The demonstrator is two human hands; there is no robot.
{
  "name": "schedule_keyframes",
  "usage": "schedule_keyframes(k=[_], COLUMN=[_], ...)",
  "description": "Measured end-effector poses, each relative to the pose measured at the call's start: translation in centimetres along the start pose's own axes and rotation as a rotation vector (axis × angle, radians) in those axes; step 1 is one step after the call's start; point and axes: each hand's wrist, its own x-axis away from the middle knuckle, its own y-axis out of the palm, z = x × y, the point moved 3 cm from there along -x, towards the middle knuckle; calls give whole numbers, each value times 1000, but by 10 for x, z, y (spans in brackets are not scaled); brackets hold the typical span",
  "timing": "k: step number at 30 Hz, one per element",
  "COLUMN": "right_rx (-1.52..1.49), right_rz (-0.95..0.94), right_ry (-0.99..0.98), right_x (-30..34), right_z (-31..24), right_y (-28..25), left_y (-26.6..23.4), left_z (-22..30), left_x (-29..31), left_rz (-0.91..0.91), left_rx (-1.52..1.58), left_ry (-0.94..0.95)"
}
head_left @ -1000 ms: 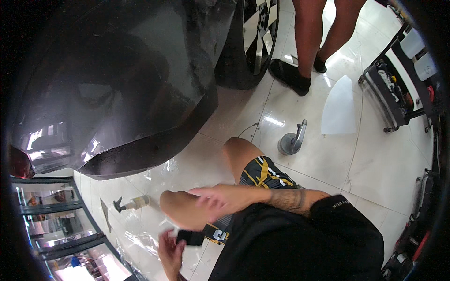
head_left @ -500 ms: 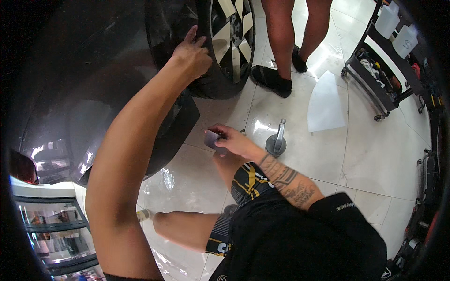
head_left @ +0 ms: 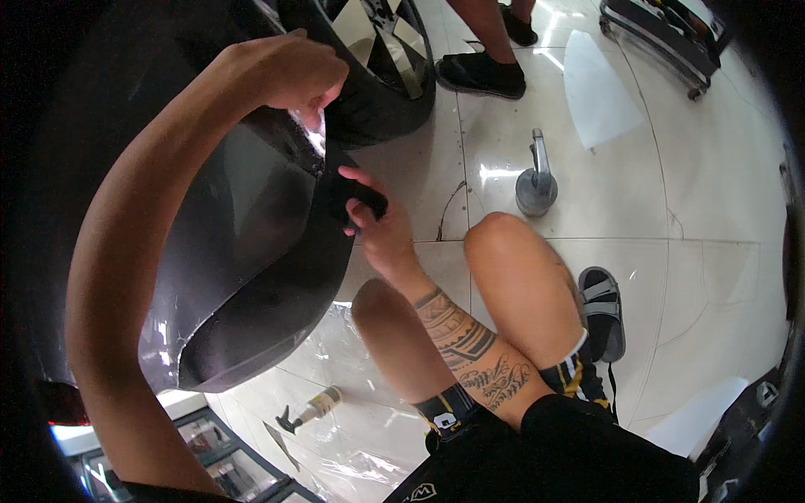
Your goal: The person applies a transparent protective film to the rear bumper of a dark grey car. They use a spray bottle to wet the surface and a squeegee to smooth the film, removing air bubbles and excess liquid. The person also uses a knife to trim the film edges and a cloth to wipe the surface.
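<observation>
My left hand (head_left: pixel 293 75) is closed at the wheel-arch edge of the dark grey car panel (head_left: pixel 260 210), beside the tyre (head_left: pixel 377 113). Its fingers pinch the edge of a shiny film (head_left: pixel 312 138) that catches the light below them. A film edge line runs diagonally down the panel. Lower down, my right hand (head_left: pixel 386 235) grips a dark, flat squeegee (head_left: pixel 369 201) close to the panel's rear edge. The fingers partly cover the squeegee, and whether it touches the panel I cannot tell.
A grey spray bottle (head_left: pixel 537 186) stands on the tiled floor, and a white one (head_left: pixel 312 408) lies lower left. White backing sheet (head_left: pixel 599 88) is on the floor at right. Another person's shoe (head_left: pixel 482 75) is by the wheel, with a wheeled cart (head_left: pixel 662 42) beyond.
My left hand has come from the tyre to the panel edge and closed on the film. The right hand has brought the squeegee up beside the panel. My view has shifted nearer the car.
</observation>
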Motion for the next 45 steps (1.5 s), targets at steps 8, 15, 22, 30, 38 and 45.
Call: schedule_keyframes(k=[8,15,22,30,38,45], right_rx=[-847,25,761,761,643,604], right_rz=[-208,109,161,293,284,88], right_ry=[92,10,-800,-853,-727,-511], right_x=[-13,-12,30,9,-32,-55], right_z=[4,-3,-1,7,-8,-24], right_y=[-28,-39,39,49,17,-4], left_y=[11,13,14,7,15,-24], left_z=[-10,-2,9,7,6,-33], left_x=[-22,-57,-67,-48,-57,-46], left_rz=[-168,-269,-315,-225,-260,155], left_rx=[0,8,-23,25,-23,-505], left_ry=[125,151,161,298,181,81])
